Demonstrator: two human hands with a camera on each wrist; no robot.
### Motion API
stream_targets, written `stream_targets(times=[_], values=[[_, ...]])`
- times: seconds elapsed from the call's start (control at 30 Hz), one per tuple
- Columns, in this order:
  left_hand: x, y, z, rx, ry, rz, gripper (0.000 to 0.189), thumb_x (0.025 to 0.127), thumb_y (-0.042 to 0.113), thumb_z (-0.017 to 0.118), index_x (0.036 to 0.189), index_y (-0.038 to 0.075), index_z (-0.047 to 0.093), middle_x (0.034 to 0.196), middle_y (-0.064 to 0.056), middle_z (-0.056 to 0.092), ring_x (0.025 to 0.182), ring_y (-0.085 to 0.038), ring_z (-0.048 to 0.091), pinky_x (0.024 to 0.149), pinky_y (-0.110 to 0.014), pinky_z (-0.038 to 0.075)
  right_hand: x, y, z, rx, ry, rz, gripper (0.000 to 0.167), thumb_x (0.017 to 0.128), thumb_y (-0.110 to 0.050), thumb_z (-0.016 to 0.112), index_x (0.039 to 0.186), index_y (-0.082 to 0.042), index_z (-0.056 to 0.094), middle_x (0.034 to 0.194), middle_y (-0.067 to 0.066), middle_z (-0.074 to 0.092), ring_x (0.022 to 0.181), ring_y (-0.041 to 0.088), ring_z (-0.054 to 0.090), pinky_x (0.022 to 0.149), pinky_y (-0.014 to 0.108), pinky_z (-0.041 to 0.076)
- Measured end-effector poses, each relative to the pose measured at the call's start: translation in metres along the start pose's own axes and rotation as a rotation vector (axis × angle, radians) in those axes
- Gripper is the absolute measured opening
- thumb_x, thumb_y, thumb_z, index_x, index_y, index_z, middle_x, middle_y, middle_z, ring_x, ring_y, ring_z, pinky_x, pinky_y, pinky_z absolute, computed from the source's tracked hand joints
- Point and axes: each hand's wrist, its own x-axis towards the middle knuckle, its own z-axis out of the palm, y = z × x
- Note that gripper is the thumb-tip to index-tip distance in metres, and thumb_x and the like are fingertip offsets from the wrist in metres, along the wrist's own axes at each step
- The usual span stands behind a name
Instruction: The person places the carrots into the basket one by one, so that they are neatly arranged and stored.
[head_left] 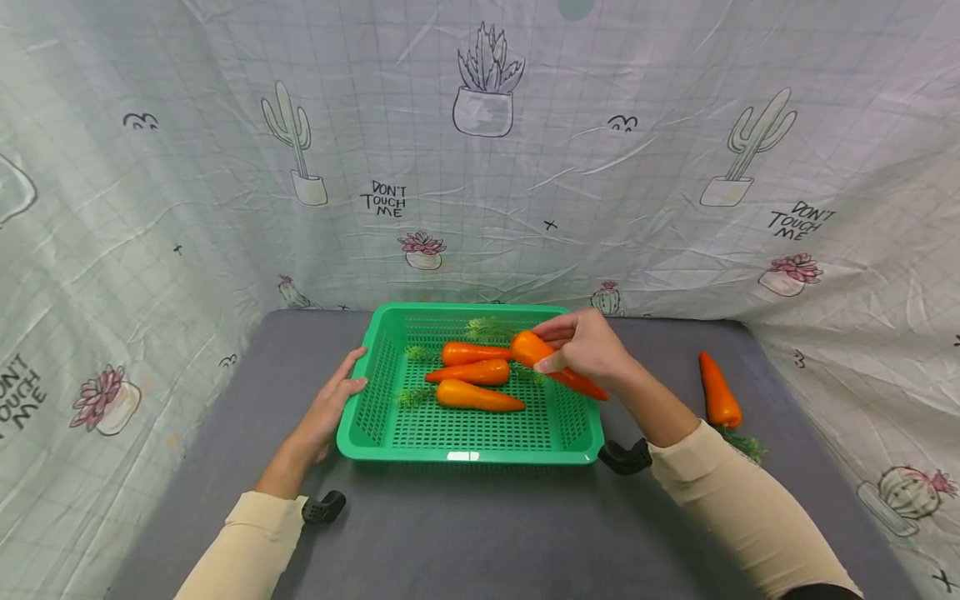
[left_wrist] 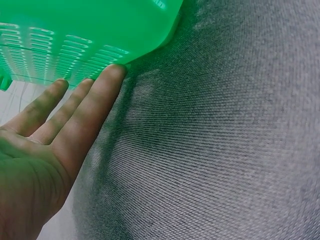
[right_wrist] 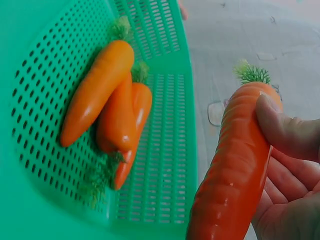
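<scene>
A green plastic basket [head_left: 420, 456] with slotted walls stands on the table. Inside it lie three orange carrots, one in front [head_left: 478, 396], one in the middle [head_left: 474, 372] and one behind [head_left: 472, 354], with feathery green tops. Over the basket's right part, my right hand [head_left: 592, 348] holds another carrot [right_wrist: 232, 160], thumb pressed near its thick end, its thin tip slanting down to the right. At the basket's left side is my left hand [head_left: 326, 417]; its extended fingers [left_wrist: 85, 117] touch the outer wall under the rim.
Another carrot [head_left: 720, 392] lies on the grey tabletop [head_left: 465, 533] at the right, its green top toward me. A pale cloth [head_left: 480, 183] printed with potted plants hangs behind the table and along both sides.
</scene>
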Motion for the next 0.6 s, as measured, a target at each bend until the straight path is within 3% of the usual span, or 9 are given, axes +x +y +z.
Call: stream_targets(times=[0.6], values=[[-0.001,0.000,0.001,-0.008,-0.011,-0.005,0.060,0.112,0.035,0.037,0.167,0.037,0.014,0.159,-0.025,0.035,0.110,-0.019,0.066,0.084,-0.037,0.059,0.015,-0.008,0.034,0.074,-0.100,-0.033,0.053,0.072,0.007,0.090,0.122,0.000,0.075,0.122,0.020,0.076,0.108,0.031,0.075,0.084,0.038,0.064]])
